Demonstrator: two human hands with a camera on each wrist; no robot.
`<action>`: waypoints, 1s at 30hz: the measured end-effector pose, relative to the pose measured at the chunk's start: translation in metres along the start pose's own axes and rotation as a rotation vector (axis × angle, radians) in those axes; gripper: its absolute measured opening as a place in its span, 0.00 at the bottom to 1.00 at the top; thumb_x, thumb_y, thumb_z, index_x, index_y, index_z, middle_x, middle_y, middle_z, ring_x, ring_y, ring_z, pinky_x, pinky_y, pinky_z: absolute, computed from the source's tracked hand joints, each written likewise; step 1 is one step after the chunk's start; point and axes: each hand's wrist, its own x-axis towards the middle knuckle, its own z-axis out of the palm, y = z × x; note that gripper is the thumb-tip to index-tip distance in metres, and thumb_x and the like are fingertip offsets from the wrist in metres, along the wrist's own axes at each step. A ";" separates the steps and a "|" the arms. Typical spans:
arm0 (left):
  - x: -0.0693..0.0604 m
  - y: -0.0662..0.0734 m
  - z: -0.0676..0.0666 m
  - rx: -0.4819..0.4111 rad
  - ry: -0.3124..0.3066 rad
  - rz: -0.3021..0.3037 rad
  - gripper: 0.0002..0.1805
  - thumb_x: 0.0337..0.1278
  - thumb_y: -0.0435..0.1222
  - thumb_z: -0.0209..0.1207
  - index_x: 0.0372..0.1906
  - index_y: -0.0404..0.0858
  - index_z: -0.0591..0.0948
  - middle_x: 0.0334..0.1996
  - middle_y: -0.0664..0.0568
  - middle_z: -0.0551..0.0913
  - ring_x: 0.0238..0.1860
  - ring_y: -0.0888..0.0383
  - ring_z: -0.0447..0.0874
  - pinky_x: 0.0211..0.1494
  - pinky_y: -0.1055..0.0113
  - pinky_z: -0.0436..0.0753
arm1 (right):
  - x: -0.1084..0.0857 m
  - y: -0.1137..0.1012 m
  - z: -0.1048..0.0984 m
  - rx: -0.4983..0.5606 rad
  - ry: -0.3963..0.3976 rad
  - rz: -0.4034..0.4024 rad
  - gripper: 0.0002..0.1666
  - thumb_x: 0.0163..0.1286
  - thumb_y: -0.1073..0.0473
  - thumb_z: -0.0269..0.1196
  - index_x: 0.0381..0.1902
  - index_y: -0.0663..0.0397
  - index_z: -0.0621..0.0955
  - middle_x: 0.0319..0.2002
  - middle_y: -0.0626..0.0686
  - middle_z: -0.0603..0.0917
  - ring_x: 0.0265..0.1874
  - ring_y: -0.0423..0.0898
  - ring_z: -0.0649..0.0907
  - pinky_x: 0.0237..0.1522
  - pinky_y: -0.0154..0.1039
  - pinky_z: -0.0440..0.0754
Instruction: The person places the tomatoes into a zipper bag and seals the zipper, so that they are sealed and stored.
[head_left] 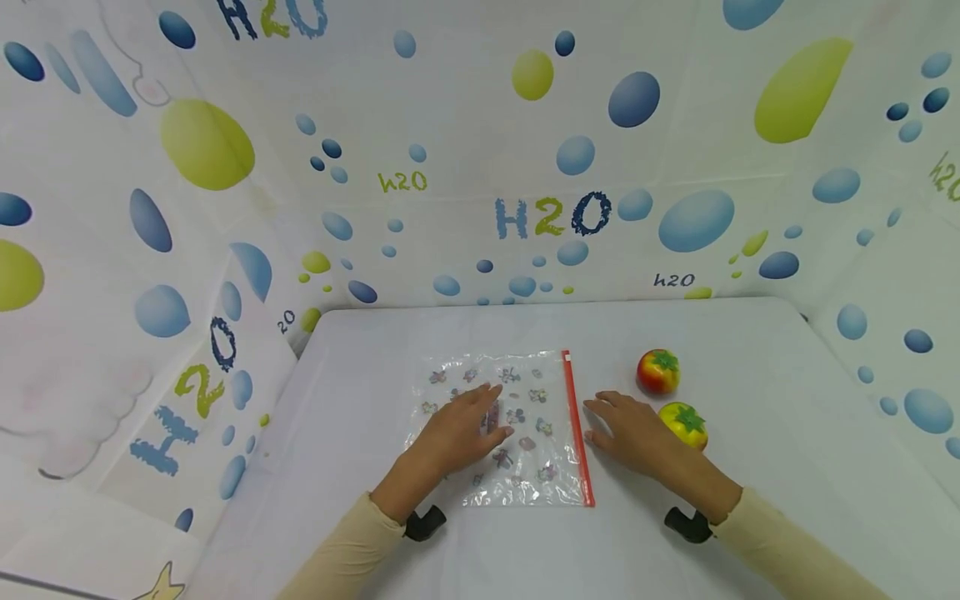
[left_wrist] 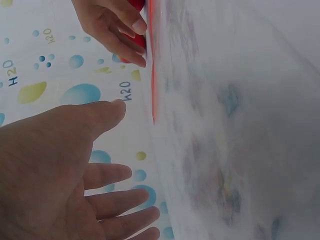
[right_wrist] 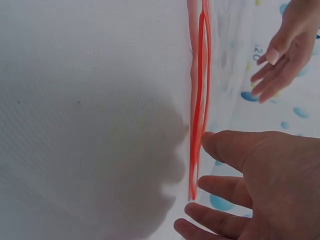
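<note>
Both hands are empty, fingers loosely spread: the left hand [head_left: 463,427] above a clear printed bag [head_left: 536,400], the right hand [head_left: 624,429] just beside its red zip strip [head_left: 576,421] and nearer to it. The squarish bag lies mid-table, beneath the left fingers and left of the right ones, its strip running toward the far edge of the white table [head_left: 360,367]. Beyond, a yellow fruit [head_left: 684,423] and a red fruit [head_left: 658,372] sit toward the right edge.

White-covered table [head_left: 360,375], pale walls [head_left: 465,100] around it, printed blue and green bubbles [head_left: 633,99], H2O lettering [head_left: 550,215]
</note>
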 end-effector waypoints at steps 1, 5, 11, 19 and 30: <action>0.000 0.001 0.001 0.003 -0.006 -0.003 0.41 0.70 0.54 0.64 0.80 0.41 0.68 0.77 0.41 0.71 0.76 0.40 0.71 0.74 0.43 0.73 | 0.000 0.000 0.000 0.002 -0.004 -0.001 0.32 0.71 0.51 0.71 0.70 0.55 0.80 0.68 0.62 0.80 0.69 0.63 0.77 0.65 0.66 0.77; 0.002 0.006 0.006 0.005 -0.038 -0.014 0.41 0.71 0.56 0.63 0.81 0.44 0.67 0.78 0.43 0.70 0.77 0.43 0.70 0.75 0.45 0.73 | -0.001 0.001 0.003 0.003 -0.013 -0.004 0.32 0.70 0.51 0.71 0.69 0.54 0.80 0.68 0.62 0.81 0.70 0.63 0.77 0.66 0.67 0.75; 0.005 0.016 0.011 0.014 -0.087 -0.002 0.41 0.72 0.57 0.61 0.82 0.45 0.66 0.79 0.45 0.68 0.78 0.44 0.68 0.75 0.45 0.73 | -0.001 0.001 0.006 -0.014 -0.008 -0.016 0.31 0.71 0.49 0.71 0.69 0.53 0.81 0.69 0.61 0.80 0.71 0.63 0.76 0.68 0.68 0.73; 0.004 0.025 0.018 0.029 -0.095 0.044 0.37 0.73 0.53 0.61 0.79 0.42 0.70 0.79 0.44 0.68 0.78 0.43 0.68 0.78 0.45 0.68 | -0.004 -0.001 0.003 -0.020 -0.021 -0.029 0.31 0.71 0.50 0.71 0.69 0.52 0.81 0.71 0.62 0.78 0.73 0.64 0.74 0.68 0.69 0.72; 0.002 0.028 0.025 0.069 -0.099 0.077 0.35 0.73 0.52 0.62 0.77 0.41 0.72 0.78 0.43 0.70 0.77 0.44 0.70 0.76 0.47 0.72 | -0.009 -0.003 0.004 -0.007 -0.024 -0.049 0.31 0.71 0.49 0.70 0.70 0.49 0.80 0.75 0.63 0.74 0.76 0.65 0.71 0.70 0.70 0.69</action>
